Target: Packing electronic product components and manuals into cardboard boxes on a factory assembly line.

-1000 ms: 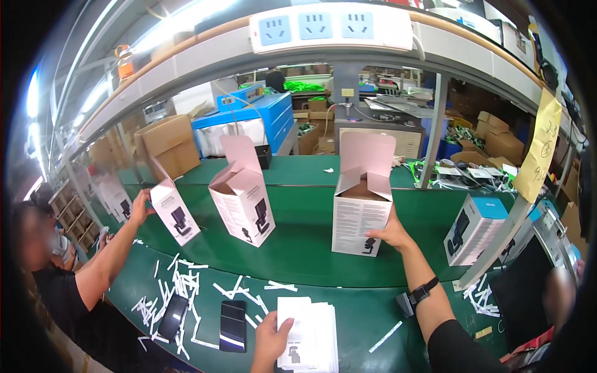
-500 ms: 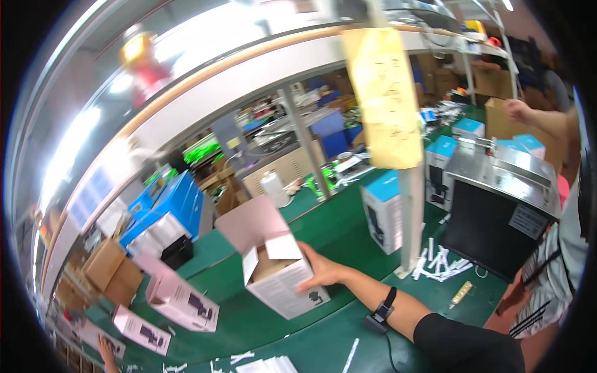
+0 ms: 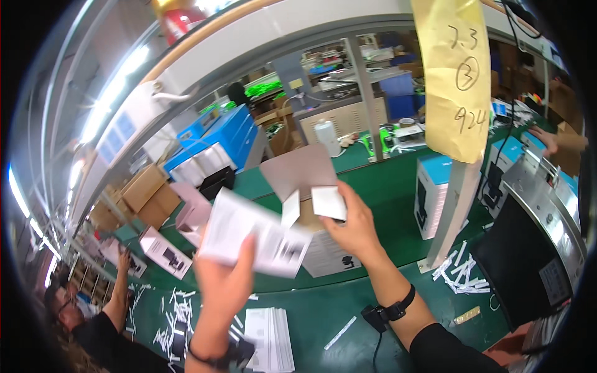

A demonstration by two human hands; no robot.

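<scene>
My left hand [image 3: 222, 283] grips a white printed leaflet [image 3: 252, 233], blurred by motion, in front of an open carton. The carton [image 3: 333, 256] is pale with a dark product picture, and stands upright on the green bench; its large back flap is raised. My right hand [image 3: 356, 227] is closed on the carton's right side, its thumb and fingers around the white side flap [image 3: 329, 202]. Brown cardboard shows inside the carton, though the leaflet covers part of its front. A stack of similar leaflets [image 3: 268, 339] lies on the bench near my left forearm.
More pale cartons [image 3: 165, 253] stand to the left, where a co-worker [image 3: 102, 320] reaches toward one. White strips [image 3: 177, 323] litter the bench. A metal post [image 3: 453, 214], a blue-topped carton [image 3: 432, 196] and a black-sided metal machine [image 3: 519, 261] stand on the right.
My left hand has come into view holding a leaflet close to the open carton. My right hand has shifted from the carton's side up to its flap. The whole view has swung leftward.
</scene>
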